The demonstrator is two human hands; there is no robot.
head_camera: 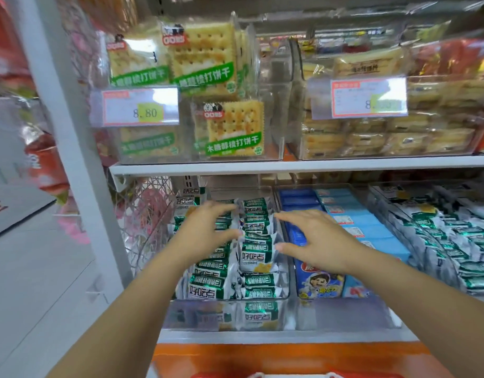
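Observation:
A clear bin (287,285) on the lower shelf holds two rows of green-and-silver snack packets (258,257). My left hand (205,233) hovers over the left row, fingers spread and nearly straight, tips near the right row. My right hand (317,241) reaches in from the right, fingers extended toward the right row of packets, thumb low beside one packet. Neither hand plainly grips a packet.
Blue snack packs (355,225) fill the bin to the right, and more green-and-silver packets (453,241) lie further right. The upper shelf (290,166) carries clear boxes of cracker packs (229,126) and pastries (385,137) with price tags. A white upright post (71,137) stands left; an orange base (262,358) lies below.

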